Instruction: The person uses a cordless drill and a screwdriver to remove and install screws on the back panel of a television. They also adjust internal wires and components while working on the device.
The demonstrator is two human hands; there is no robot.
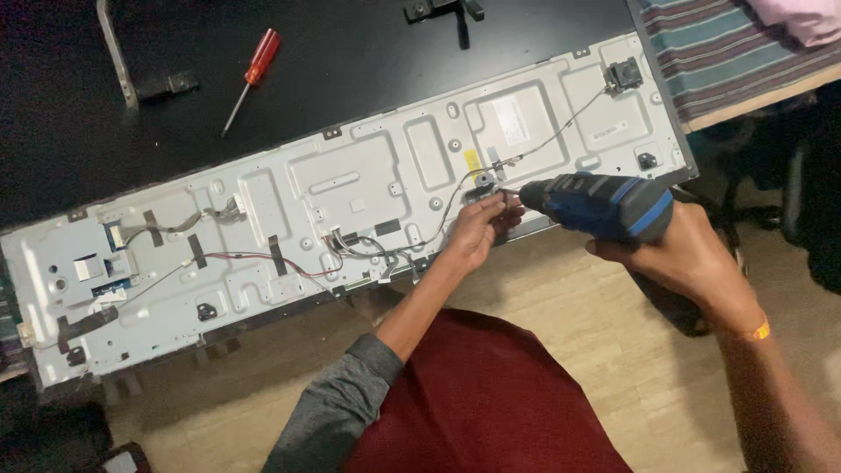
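A blue and black power drill (604, 206) lies level a little right of the picture's centre, its nose pointing toward nine o'clock at a small grey round part (483, 182) on the near edge of a long grey metal back panel (350, 175). The right hand (692, 263) wraps the drill's grip from five o'clock, fingers clenched around it, an orange band (760, 331) at the wrist. The left hand (477, 229) sits just at eight o'clock of the drill's tip, its fingertips pinched at the bit and the grey part; whether they hold the bit or a screw cannot be told. Its forearm runs down toward seven o'clock into a grey sleeve (337, 412), beside a dark red garment (482, 403).

The panel stretches aslant from the lower left to the upper right. Thin cables (412, 241) run across it, some held down with strips of dark tape, and a small black speaker (624, 74) sits near its far right corner, at one o'clock of the drill. The panel rests on a black table (350, 52). At eleven o'clock, well apart from the hands, a red-handled screwdriver (252, 74) lies on the table. At the top right corner is a striped cloth (718, 52). Pale wooden floor (596, 350) shows below the panel.
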